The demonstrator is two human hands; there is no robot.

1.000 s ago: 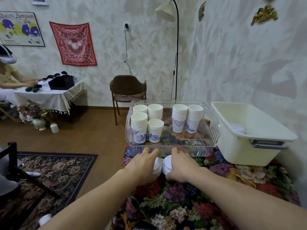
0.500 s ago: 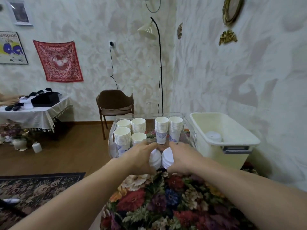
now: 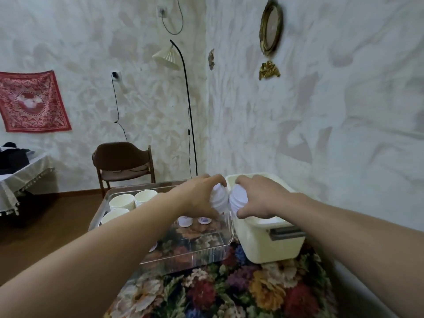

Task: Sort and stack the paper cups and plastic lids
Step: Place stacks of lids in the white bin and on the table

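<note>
My left hand (image 3: 197, 199) grips a stack of white plastic lids (image 3: 219, 199), held on its side in the air. My right hand (image 3: 259, 197) grips a second stack of white lids (image 3: 238, 199) right beside the first. Both stacks hover over the gap between the clear plastic tray (image 3: 183, 251) and the cream plastic tub (image 3: 263, 242). Stacks of white paper cups (image 3: 133, 200) stand in the tray, partly hidden by my left forearm. The inside of the tub is hidden by my right hand.
The tray and tub sit on a table with a floral cloth (image 3: 229, 292). A wall runs close along the right side. A brown chair (image 3: 125, 161) and a floor lamp (image 3: 190, 115) stand behind the table; a cloth-covered table (image 3: 20, 177) is at far left.
Both hands lifted the two lid stacks off the floral cloth and carried them up and to the right, from in front of the tray to above the tub's near edge.
</note>
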